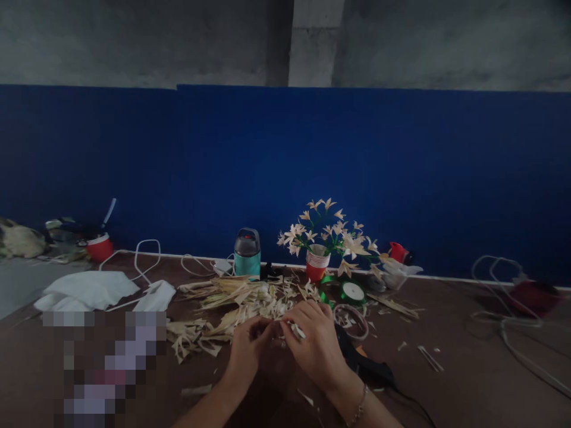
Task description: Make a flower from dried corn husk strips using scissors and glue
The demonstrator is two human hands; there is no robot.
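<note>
We judge the pale sliver (297,330), pinched in our right hand (314,340), light, fragile, best edge-held; left hand's (244,349) grip, cannot tell.

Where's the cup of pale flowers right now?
The red-and-white cup stands just right of centre in the head view, before the blue panel, beyond the right hand and right of the turquoise container.
</note>
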